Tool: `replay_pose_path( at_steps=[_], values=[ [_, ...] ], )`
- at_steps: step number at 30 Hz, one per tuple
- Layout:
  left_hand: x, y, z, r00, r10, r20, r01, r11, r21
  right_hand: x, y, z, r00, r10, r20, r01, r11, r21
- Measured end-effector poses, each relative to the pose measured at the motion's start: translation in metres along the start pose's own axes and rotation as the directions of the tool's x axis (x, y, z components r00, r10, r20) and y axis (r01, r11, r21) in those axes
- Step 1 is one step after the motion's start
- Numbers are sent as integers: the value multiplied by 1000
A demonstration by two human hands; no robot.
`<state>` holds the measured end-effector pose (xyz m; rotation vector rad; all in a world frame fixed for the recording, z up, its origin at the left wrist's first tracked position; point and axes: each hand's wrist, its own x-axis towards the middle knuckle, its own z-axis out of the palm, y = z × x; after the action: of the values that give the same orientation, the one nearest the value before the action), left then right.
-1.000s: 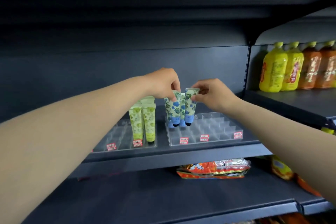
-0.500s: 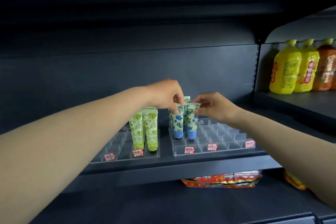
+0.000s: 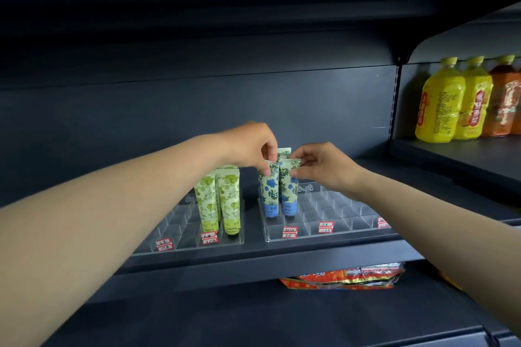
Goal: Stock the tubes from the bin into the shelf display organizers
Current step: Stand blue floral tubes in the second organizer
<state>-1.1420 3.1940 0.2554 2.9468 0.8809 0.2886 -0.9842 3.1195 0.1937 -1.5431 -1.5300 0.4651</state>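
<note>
While our left hand [image 3: 253,146] and right hand [image 3: 324,167] each pinch 1 blue tube [image 3: 270,191] top, we count 3 blue in the right organizer [image 3: 338,222], approx 3 green tubes [image 3: 229,200] in the left organizer [image 3: 180,231].

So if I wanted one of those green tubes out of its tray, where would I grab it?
Probably pinch the flat crimped top of the front green tube from above. It stands cap-down in the clear organizer, with another tube close beside it, so only its upper end is free.
</note>
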Motion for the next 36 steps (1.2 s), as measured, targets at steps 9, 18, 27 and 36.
replay_pose_path(
  at_steps=[9, 18, 27, 36],
  values=[
    [0, 0, 0, 1000, -3, -27, 3, 1000, 10, 1, 4, 0, 1000, 8, -20, -8, 1000, -11],
    [-12, 0, -10, 998, -2, -58, 3, 1000, 21, -5, -4, -9, 998, -18, -56, 15, 998, -68],
    [-51, 13, -11, 984, 60, -165, -58, 998, 15, -39, -21, -11, 976, -158, -148, 95, 927, -362],
    [-127, 22, 55, 985, 3, -171, -20, 995, -96, -123, -4, 48, 947, -249, -203, 165, 920, -356]
  ],
)
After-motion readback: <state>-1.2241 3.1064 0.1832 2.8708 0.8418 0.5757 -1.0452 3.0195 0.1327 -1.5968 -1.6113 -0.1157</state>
